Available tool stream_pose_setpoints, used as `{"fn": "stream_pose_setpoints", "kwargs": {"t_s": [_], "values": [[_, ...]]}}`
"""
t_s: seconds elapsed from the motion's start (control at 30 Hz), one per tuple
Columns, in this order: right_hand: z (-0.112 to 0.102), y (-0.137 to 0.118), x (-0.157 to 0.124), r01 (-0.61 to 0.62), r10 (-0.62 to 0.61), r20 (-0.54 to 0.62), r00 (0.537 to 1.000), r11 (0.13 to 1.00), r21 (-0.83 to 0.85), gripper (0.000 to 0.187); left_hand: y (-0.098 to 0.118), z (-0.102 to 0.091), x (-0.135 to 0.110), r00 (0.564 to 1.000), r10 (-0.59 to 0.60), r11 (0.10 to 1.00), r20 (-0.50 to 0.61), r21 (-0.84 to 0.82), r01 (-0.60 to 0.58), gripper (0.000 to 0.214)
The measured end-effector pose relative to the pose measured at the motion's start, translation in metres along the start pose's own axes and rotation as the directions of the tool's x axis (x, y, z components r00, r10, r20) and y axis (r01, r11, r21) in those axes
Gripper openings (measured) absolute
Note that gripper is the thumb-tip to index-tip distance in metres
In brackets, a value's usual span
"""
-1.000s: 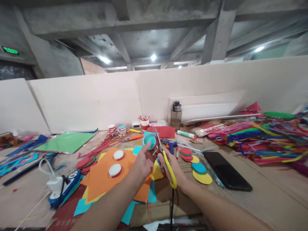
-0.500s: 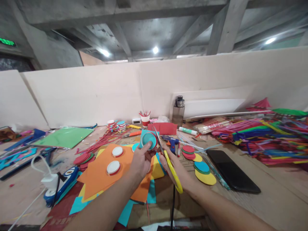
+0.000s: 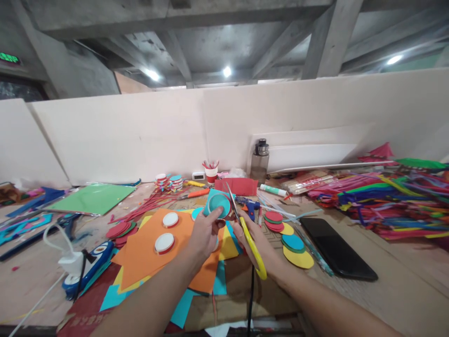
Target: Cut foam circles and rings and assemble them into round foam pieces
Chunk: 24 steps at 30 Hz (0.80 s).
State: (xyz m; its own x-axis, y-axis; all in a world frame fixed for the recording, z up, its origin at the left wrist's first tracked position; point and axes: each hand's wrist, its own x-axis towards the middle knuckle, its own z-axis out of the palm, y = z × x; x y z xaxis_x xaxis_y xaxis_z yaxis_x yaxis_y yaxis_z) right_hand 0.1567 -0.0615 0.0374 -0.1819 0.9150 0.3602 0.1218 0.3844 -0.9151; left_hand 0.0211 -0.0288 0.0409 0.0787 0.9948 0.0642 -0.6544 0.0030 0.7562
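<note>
My left hand [image 3: 204, 234] is closed on a teal paper piece with a round white-rimmed cap [image 3: 218, 204] against it, held up over the table. My right hand [image 3: 253, 238] grips yellow-handled scissors [image 3: 247, 234], whose blades point up along the right edge of the teal piece. Under my hands lie an orange sheet [image 3: 147, 252] carrying two white-and-red round caps [image 3: 164, 243], plus yellow and teal sheets. Paper circles [image 3: 293, 248] in red, teal and yellow lie just right of my right hand.
A black phone [image 3: 336, 250] lies to the right, beside a heap of coloured paper strips [image 3: 386, 201]. A glue gun [image 3: 250, 210], a bottle [image 3: 259, 161], a cup [image 3: 211, 174] and a red box stand at the back. At left are a green sheet [image 3: 93, 199], a charger and cable.
The view has shifted slightly, and my hands with the teal piece and scissors stay together at the middle. The teal piece has turned a little in my left hand.
</note>
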Motion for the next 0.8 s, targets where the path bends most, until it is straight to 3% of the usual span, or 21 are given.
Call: {"fn": "stream_pose_setpoints", "kwargs": {"t_s": [0.1,0.47,0.8], "values": [[-0.001,0.000,0.000,-0.028,0.029,0.052,0.998,0.999,-0.022,0.047,0.000,-0.001,0.002,1.000,-0.009,1.000,-0.001,0.009,0.009,0.022],[-0.003,0.007,0.002,-0.048,0.054,0.073,0.996,0.995,-0.087,0.038,0.004,-0.002,0.003,1.000,-0.025,0.999,0.001,0.026,0.025,0.027],[-0.004,0.012,0.002,-0.007,0.011,0.036,0.999,0.994,-0.110,0.034,0.006,-0.010,0.012,0.998,-0.020,0.996,0.056,0.085,0.015,0.025]]}}
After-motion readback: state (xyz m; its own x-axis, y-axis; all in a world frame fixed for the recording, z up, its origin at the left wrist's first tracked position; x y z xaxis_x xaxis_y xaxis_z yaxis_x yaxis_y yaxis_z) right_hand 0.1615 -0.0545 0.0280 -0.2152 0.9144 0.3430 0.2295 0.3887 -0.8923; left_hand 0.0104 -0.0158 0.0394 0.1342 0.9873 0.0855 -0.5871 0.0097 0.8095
